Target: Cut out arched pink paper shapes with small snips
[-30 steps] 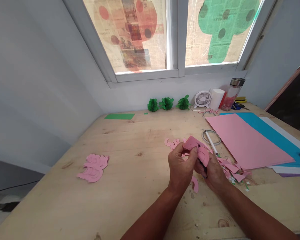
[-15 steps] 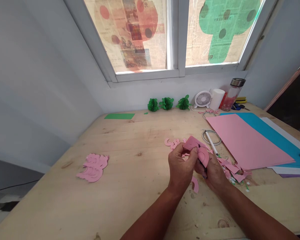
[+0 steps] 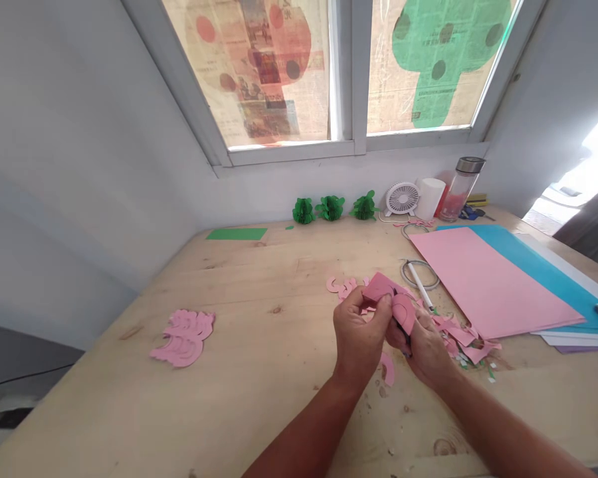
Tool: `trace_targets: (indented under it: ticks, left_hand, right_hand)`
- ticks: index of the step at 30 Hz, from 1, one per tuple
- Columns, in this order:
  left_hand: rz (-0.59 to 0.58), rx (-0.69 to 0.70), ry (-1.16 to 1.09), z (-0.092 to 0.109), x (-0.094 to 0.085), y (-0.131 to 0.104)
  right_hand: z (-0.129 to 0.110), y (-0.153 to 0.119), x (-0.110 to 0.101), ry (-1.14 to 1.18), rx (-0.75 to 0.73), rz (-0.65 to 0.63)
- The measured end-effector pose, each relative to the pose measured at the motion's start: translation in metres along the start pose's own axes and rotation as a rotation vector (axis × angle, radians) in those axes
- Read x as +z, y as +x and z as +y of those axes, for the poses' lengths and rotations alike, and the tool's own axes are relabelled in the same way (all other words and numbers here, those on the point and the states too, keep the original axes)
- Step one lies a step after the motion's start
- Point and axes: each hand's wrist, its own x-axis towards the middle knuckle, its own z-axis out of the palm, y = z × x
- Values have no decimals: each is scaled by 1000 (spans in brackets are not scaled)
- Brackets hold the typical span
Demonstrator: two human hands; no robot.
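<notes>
My left hand (image 3: pixel 361 332) is closed, thumb on top, on a folded piece of pink paper (image 3: pixel 379 285). A rounded flap of that paper with a curved line on it stands toward my right hand (image 3: pixel 426 348). My right hand is wrapped round dark scissors (image 3: pixel 402 337), mostly hidden by the fingers and the paper. Their dark tip shows at the paper between the rounded flap and the flat part. Below the hands a curved pink offcut (image 3: pixel 387 370) lies on the wooden table (image 3: pixel 259 385).
Stacked pink cut-outs (image 3: pixel 184 335) lie at the left. Pink scraps (image 3: pixel 466 337), a white pen (image 3: pixel 420 285) and pink sheets (image 3: pixel 493 282) over blue ones are at the right. Green paper shapes (image 3: pixel 331 208), a small fan (image 3: pixel 402 198) and a glass bottle (image 3: pixel 461 191) line the wall.
The hands keep nearly the same hold on the paper and scissors. The view has shifted slightly. Bright light now shows at the right edge, where it was dark.
</notes>
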Motion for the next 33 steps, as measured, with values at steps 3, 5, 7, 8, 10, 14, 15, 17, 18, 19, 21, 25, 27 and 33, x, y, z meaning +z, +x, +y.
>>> trace_targets:
  ticks: [3,5,7,8,10,14,15,17,18,19,21,25,27,33]
  left_hand:
    - [10,-7,-14,0,0,1]
    - [17,-12,-13,0,0,1]
    - [17,-12,-8,0,0,1]
    - [18,-9,-6,0,0,1]
    - [13,-1,-4,-1,0,1]
    - [6,-3,-15,-2,1,0]
    - [6,-8,-18,-2,1,0]
    - [9,-18,-29,-2,1,1]
    - [10,-22,-37,-2,1,1]
    - [9,-25,-48,-2,1,1]
    - [9,-30,-72,-3,1,2]
    - [13,-33,-99,-4,1,3]
    - [11,-37,-105,-4,2,3]
    - [6,-42,-113,-4,2,3]
  right_hand:
    - [1,-1,-2,-7,5,-6]
    - [1,-1,-1,3,2,-9]
    - [0,-1,0,17,4,-4]
    - [0,-1,0,21,6,-1]
    - [-2,-1,2,22,9,2]
    - [-1,-1,2,15,-16,-8]
    - [-1,0,2,17,-18,-14]
    - [1,0,2,24,-17,-18]
    - [1,0,2,30,-14,-16]
    - [1,0,2,37,-9,-14]
    - [1,1,2,55,2,-16]
    - [-1,1,1,51,10,-47]
    - [-2,2,1,42,8,-48]
    - [1,3,2,59,7,-13]
